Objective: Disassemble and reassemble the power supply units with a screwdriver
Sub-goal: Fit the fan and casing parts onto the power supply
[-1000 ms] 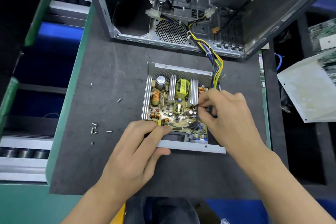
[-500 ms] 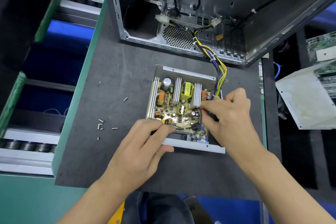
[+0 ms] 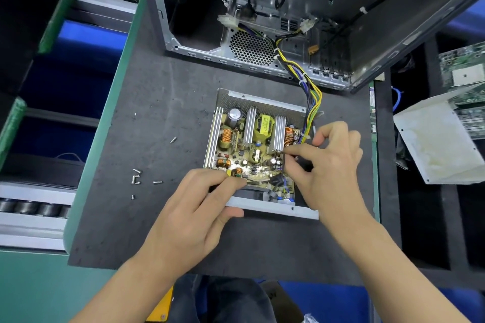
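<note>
The open power supply unit (image 3: 273, 208) lies on the grey mat, its lid off and its circuit board (image 3: 252, 155) with heat sinks and coils exposed. My left hand (image 3: 194, 210) grips the unit's near left corner, fingers curled onto the board's edge and thumb against the front wall. My right hand (image 3: 330, 162) pinches at the board's right edge beside the right heat sink; something dark shows under its fingers, and I cannot tell what it is. A yellow and black cable bundle (image 3: 312, 102) runs from the unit into the computer case (image 3: 252, 47). No screwdriver is in view.
Several loose screws (image 3: 136, 178) lie on the mat left of the unit, one more screw (image 3: 173, 140) farther up. A white metal cover (image 3: 441, 144) and green circuit boards (image 3: 462, 68) sit at the right. The mat's left edge borders a roller conveyor (image 3: 34, 208).
My head has shifted, so the unit sits a little farther right and lower in view. Both hands stay at the same places on the unit; my right fingers have moved only slightly.
</note>
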`<state>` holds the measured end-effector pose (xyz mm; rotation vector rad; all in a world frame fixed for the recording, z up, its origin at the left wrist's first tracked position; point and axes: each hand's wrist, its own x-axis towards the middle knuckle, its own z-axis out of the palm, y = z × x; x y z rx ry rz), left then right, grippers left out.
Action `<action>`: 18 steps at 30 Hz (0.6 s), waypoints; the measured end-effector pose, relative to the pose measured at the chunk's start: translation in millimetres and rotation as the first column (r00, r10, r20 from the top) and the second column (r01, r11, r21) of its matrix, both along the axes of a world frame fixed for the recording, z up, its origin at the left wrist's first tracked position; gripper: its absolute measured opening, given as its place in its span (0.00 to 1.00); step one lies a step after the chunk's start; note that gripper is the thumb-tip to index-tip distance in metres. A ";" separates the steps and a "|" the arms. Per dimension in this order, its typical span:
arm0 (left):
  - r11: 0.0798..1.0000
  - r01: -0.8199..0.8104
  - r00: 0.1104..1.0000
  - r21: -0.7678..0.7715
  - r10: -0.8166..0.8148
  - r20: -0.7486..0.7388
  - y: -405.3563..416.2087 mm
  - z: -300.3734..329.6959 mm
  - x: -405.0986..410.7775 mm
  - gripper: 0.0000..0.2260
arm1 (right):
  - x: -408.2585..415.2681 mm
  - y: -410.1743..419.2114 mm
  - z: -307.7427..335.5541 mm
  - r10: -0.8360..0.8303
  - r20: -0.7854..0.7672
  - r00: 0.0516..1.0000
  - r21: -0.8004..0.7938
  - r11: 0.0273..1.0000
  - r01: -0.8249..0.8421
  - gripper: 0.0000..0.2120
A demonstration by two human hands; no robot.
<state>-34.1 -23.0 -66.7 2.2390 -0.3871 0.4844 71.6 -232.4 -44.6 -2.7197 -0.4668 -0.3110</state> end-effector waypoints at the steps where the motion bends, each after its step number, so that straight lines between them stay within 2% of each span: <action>1: 1.000 -0.001 1.000 0.002 0.001 0.000 -0.1 0.0 0.2 0.13 | 0.3 0.4 0.5 0.002 0.002 1.000 0.000 1.000 -0.002 0.03; 9: 1.000 -0.001 1.000 0.000 0.001 -0.005 0.2 0.0 -0.5 0.13 | 0.9 2.5 5.7 -0.011 -0.026 1.000 -0.032 0.999 0.010 0.04; 18: 1.000 0.000 1.000 0.019 0.000 -0.008 0.0 1.1 -0.7 0.12 | 5.8 3.1 16.3 0.074 -0.070 0.995 -0.123 0.989 -0.082 0.04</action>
